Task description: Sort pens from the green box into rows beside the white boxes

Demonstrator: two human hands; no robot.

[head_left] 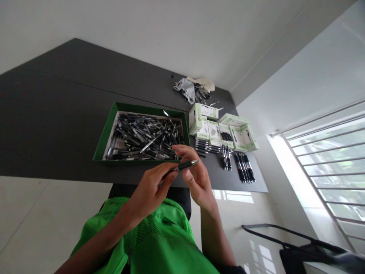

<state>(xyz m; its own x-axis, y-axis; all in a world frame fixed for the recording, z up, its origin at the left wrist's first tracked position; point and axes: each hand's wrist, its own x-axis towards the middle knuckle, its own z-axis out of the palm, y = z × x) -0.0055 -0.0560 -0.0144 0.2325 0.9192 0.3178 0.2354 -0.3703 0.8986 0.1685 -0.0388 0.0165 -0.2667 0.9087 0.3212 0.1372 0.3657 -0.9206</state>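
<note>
Dark tabletop (57, 114) spans beyond the fingers (162, 168), green box (106, 131) of loose pens (139, 137) just past them. Left hand (152, 185) pinches one pen (186, 165), its end jutting toward the right hand (199, 179), whose digits are parted, contact unclear; slack left pinch could drop it.

One end of the pen (185, 165) is mostly hidden by the left hand (154, 184). Print on the cartons (213, 131) is, from here, illegibly small. Gray cloth (186, 90) partly covers the far pens (202, 92). A black-framed object (296, 257), blurred, is cut off rightward.
</note>
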